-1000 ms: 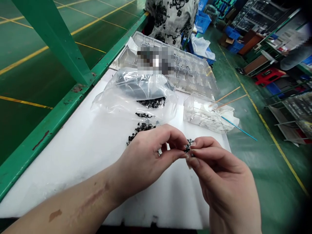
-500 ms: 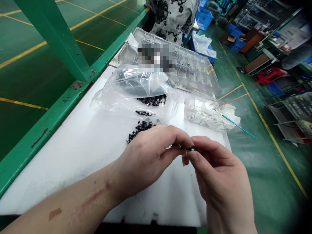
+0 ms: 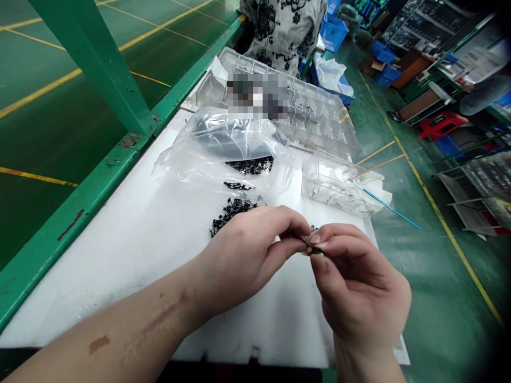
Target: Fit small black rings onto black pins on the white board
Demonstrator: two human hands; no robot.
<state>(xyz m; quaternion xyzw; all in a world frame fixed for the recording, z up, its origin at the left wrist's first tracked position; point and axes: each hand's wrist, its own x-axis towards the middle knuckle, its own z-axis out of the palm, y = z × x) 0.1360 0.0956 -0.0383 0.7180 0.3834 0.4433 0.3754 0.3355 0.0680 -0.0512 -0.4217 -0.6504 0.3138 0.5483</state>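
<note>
My left hand is closed in a pinch on a small thin black part, mostly covered by the fingers. From the other side my right hand also pinches this part, thumb below and forefinger above. Its exact kind is too small to tell. Just behind the fingertips, a few tiny shiny pieces show on the white tabletop. Beyond my left hand lies a pile of small black branched plastic pieces. More of them sit in the open clear plastic bag.
A compartmented clear tray with small parts stands at the back, before a person in a patterned garment. At right is a clear box holding white tissue, wooden sticks and a blue stick. A green metal frame runs along the left.
My right hand has turned slightly and its fingers have shifted on the part, showing more of it. Tiny pieces behind the fingertips have come into sight. My left hand stays nearly in place.
</note>
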